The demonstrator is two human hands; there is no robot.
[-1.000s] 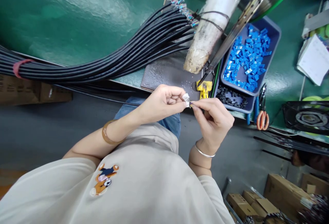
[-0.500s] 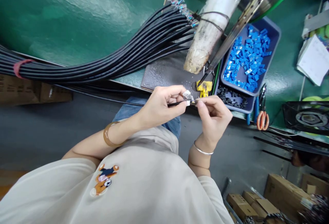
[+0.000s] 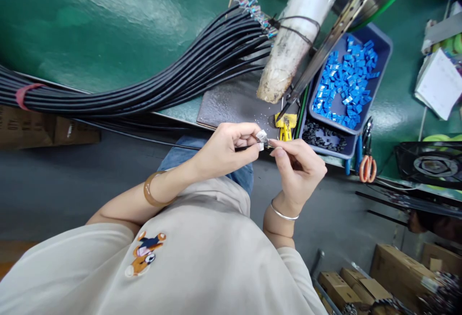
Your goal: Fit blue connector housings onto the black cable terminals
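My left hand point(image 3: 229, 149) is closed around a black cable point(image 3: 187, 147) close to its stripped end. Crumpled silvery foil point(image 3: 262, 137) sticks out past the left fingertips at that end. Just to the right, my right hand point(image 3: 300, 163) has its thumb and index finger close together at the cable's fine inner wires, which are mostly hidden by the fingers. Beyond the hands on the bench lies a yellow tool point(image 3: 286, 126), probably a cable stripper.
A thick bundle of black cables point(image 3: 144, 98) with frayed coloured ends crosses the green bench point(image 3: 119, 40). At right stand a bin of blue connectors point(image 3: 382, 59) and one of small black parts. A wrapped tube point(image 3: 288, 55) and orange-handled pliers point(image 3: 367, 169) are nearby.
My right fingertips have shifted slightly left and down at the wire end, with the index finger straighter. The foil has turned a little in my left hand.
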